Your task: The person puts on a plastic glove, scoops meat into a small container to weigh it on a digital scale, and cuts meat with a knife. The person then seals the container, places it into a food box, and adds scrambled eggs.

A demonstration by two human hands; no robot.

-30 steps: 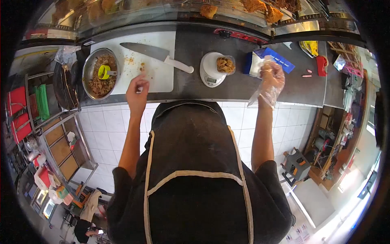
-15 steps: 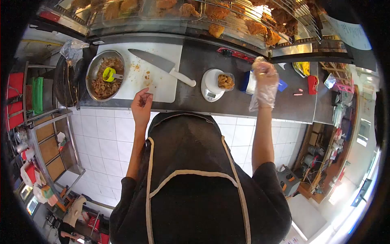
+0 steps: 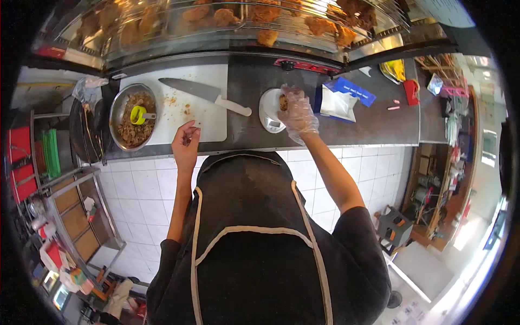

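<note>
My bare left hand (image 3: 186, 142) hovers at the front edge of the white cutting board (image 3: 208, 122), loosely curled with its fingers apart and nothing in them. A large knife (image 3: 197, 92) with a white handle lies on that board among crumbs. To its left stands a metal bowl (image 3: 114, 116) of chopped meat (image 3: 130, 131), with a yellow-green scoop (image 3: 138, 115) in it. My right hand (image 3: 299, 115), in a clear plastic glove, is closed around a small container on the white kitchen scale (image 3: 269, 111). Some brown food (image 3: 283, 102) shows beside the fingers; the container itself is mostly hidden.
Right of the scale lies a blue and white paper bag (image 3: 337, 103). A red item (image 3: 411, 92) and a yellow packet (image 3: 394, 70) sit farther right. Behind the counter (image 3: 244, 130) rises a glass display case with fried chicken (image 3: 265, 13) on racks.
My right hand has moved left from above the paper bag to the container on the scale. The bag is now uncovered. My left hand has barely moved; the view has shifted slightly.
</note>
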